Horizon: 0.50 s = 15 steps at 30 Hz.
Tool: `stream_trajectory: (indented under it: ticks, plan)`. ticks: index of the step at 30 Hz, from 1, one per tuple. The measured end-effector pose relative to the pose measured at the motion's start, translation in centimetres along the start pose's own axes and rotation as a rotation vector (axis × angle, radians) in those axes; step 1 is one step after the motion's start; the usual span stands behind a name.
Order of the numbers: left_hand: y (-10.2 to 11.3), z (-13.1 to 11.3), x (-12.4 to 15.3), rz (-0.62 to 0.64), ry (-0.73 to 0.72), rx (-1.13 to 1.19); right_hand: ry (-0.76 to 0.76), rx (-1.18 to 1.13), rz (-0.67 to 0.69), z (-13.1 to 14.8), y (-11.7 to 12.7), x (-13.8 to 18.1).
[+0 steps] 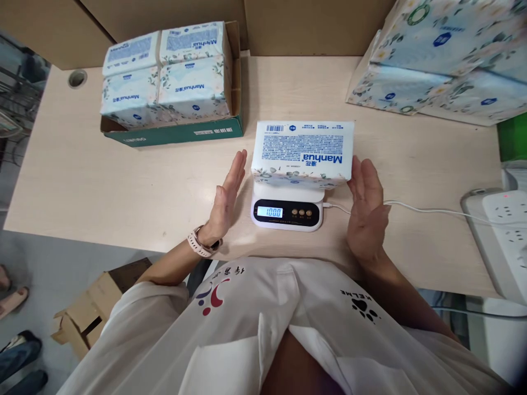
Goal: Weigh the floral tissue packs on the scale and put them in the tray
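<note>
A Manhua tissue pack (303,148) lies on the white digital kitchen scale (288,216), covering most of its platform. The lit display reads what looks like 100.0. My left hand (225,198) is upright to the left of the pack, its fingers stretched out and a gap between them and the pack; a watch with a pale band (201,241) is on that wrist. On the other side my right hand (367,211) has its fingers extended close to the pack's right end; whether the fingertips touch it I cannot tell. Neither hand grips anything.
A green open carton (173,138) with several tissue packs stands at the back left. More tissue packs (436,60) are stacked at the back right. A white cable (432,210) runs toward the power strip (504,230). Cardboard boxes (93,307) sit on the floor; another person's feet show left.
</note>
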<state>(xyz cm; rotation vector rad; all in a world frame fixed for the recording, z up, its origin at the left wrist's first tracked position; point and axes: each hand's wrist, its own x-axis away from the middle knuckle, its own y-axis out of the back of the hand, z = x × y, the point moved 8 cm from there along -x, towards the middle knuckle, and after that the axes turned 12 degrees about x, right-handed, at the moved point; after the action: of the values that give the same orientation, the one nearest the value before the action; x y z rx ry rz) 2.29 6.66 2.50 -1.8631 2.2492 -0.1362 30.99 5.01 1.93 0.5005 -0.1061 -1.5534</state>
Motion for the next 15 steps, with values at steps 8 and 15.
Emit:
stream_trajectory:
  ticks: [8, 15]
  plan:
    - [0.1, 1.0, 0.2, 0.098, -0.065, 0.023, 0.008, 0.001, 0.141, -0.1, -1.0, 0.2]
    - [0.0, 1.0, 0.2, 0.099, -0.042, 0.035, 0.035, 0.041, 0.154, 0.2, -0.9, 0.3]
